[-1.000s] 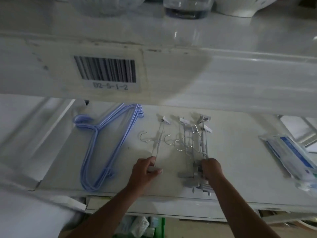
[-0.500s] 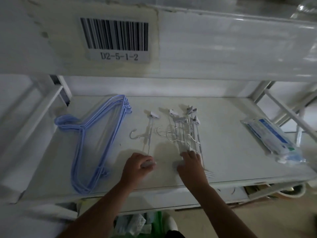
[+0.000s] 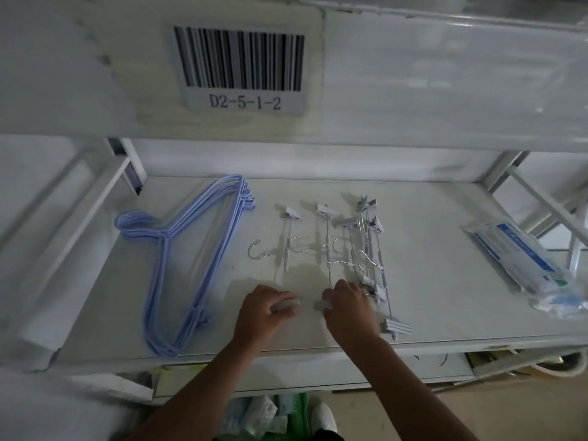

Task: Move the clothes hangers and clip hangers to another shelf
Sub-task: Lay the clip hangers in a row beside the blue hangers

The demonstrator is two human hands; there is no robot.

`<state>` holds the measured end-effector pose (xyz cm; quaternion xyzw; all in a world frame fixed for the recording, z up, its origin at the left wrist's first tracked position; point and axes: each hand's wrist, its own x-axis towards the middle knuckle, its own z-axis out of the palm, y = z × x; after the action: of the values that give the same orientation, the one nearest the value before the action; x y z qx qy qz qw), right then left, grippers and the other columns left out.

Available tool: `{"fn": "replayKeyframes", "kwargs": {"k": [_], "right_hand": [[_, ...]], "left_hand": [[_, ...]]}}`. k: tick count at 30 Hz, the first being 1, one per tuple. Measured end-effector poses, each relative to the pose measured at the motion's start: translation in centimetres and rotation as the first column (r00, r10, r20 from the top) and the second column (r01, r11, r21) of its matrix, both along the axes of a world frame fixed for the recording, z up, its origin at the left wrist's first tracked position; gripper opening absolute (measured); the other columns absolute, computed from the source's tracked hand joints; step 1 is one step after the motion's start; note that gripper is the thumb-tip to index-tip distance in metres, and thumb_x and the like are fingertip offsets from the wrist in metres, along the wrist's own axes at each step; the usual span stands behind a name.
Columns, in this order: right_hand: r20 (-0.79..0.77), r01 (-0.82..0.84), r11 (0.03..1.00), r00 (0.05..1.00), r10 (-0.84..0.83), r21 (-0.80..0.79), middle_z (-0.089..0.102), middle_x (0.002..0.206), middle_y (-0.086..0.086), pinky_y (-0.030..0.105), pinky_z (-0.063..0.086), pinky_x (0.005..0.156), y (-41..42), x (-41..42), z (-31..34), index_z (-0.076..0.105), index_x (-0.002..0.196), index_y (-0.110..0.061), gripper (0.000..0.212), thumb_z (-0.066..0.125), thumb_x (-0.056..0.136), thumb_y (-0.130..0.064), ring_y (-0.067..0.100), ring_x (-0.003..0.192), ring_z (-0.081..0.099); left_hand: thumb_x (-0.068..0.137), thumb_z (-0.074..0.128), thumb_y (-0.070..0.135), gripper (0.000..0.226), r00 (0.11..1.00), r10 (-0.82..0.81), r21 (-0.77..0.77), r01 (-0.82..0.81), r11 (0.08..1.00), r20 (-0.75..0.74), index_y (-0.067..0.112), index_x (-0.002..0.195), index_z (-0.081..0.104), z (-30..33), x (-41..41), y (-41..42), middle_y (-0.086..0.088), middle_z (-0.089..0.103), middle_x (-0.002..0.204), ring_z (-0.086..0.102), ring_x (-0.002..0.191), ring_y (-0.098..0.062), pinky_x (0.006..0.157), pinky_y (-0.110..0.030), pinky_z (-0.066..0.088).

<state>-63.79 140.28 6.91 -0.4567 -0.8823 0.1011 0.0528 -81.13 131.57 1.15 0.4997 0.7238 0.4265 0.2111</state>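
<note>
the left hand (image 3: 265,308) pinched one clip hanger's (image 3: 284,246) near clip; the right hand (image 3: 346,305) gripped another's. light, stiff, tangle-prone wire: best held at the clips.

Left hand (image 3: 265,308) and right hand (image 3: 346,308) both curled closed, arms outstretched
</note>
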Motion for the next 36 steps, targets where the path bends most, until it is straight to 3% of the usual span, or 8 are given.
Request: {"fn": "replayKeyframes", "kwargs": {"k": [4,13,17,23,27,30,33,36], "right_hand": [[-0.073,-0.027,0.996,0.997,0.021,-0.083,0.056,0.104,0.002,0.034,0.048,0.083,-0.9,-1.6,-0.6,0.068,0.099,-0.018,0.015,0.057,0.089,-0.019,0.021,0.104,0.052],[-0.091,-0.060,0.991,0.995,0.050,-0.116,0.052,0.113,0.003,0.033,0.047,0.085,-1.3,-2.6,-1.5,0.064,0.106,-0.015,0.017,0.058,0.090,-0.015,0.022,0.110,0.048],[-0.137,-0.050,0.991,0.990,0.033,-0.122,0.054,0.112,0.001,0.033,0.048,0.090,-0.8,-2.6,-1.4,0.066,0.112,-0.019,0.025,0.063,0.088,-0.018,0.021,0.110,0.049],[-0.297,-0.040,0.983,0.955,-0.016,-0.181,0.060,0.119,-0.001,0.034,0.044,0.099,-1.3,-1.1,-1.3,0.060,0.129,-0.020,0.044,0.066,0.086,-0.024,0.019,0.114,0.051],[-0.395,-0.035,0.965,0.916,-0.072,-0.258,0.062,0.121,0.000,0.032,0.048,0.098,-2.0,0.3,-0.8,0.057,0.133,-0.021,0.047,0.067,0.088,-0.018,0.016,0.112,0.057],[-0.424,-0.071,0.971,0.905,-0.034,-0.230,0.062,0.129,-0.002,0.022,0.041,0.102,-2.2,1.4,-0.5,0.057,0.135,-0.020,0.046,0.065,0.089,-0.016,0.013,0.121,0.056],[-0.507,0.051,0.995,0.857,-0.086,-0.083,0.064,0.122,-0.004,0.022,0.040,0.098,-1.6,2.7,0.2,0.064,0.122,-0.019,0.035,0.067,0.088,-0.014,0.013,0.116,0.055],[-0.524,0.359,0.933,0.789,-0.322,-0.033,0.062,0.115,0.003,0.032,0.043,0.091,-0.3,4.6,0.9,0.064,0.115,-0.015,0.031,0.069,0.084,-0.012,0.022,0.108,0.054]], "left_hand": [[0.071,0.065,0.060,0.047,1.000,0.004,0.009,-0.004,1.000,-0.008,0.027,0.102,0.076,0.2,0.1,0.0,0.012,0.061,0.082,0.057,0.084,0.002,0.075,-0.017,0.046],[0.072,0.061,0.055,0.047,0.999,0.028,0.006,-0.028,1.000,-0.039,0.021,0.100,0.076,0.6,0.2,0.1,0.005,0.065,0.084,0.059,0.088,-0.010,0.077,-0.028,0.050],[0.076,0.059,0.055,0.040,0.994,0.031,0.037,-0.027,0.999,-0.102,0.023,0.096,0.074,0.3,0.1,0.3,0.011,0.066,0.085,0.050,0.091,-0.007,0.076,-0.020,0.043],[0.079,0.060,0.057,0.042,0.984,0.007,0.048,0.002,0.999,-0.180,0.028,0.107,0.070,0.1,0.1,0.3,0.013,0.058,0.101,0.046,0.101,-0.009,0.079,-0.015,0.042],[0.078,0.062,0.061,0.045,0.977,0.025,0.072,-0.009,0.997,-0.214,0.030,0.111,0.068,-0.5,0.3,0.0,0.006,0.046,0.121,0.042,0.112,-0.013,0.087,-0.021,0.046],[0.081,0.060,0.059,0.044,0.954,0.011,0.071,0.011,0.997,-0.300,0.031,0.114,0.066,-0.8,0.6,-0.2,0.003,0.045,0.129,0.038,0.116,-0.012,0.088,-0.023,0.047],[0.081,0.059,0.056,0.044,0.927,-0.013,0.076,0.044,0.996,-0.375,0.029,0.114,0.067,-1.0,0.6,-0.1,0.004,0.048,0.126,0.040,0.115,-0.015,0.087,-0.027,0.051],[0.079,0.061,0.050,0.043,0.929,-0.018,0.082,0.052,0.995,-0.370,0.029,0.116,0.066,-1.2,0.3,0.0,0.006,0.049,0.124,0.041,0.116,-0.015,0.089,-0.032,0.053]]}}
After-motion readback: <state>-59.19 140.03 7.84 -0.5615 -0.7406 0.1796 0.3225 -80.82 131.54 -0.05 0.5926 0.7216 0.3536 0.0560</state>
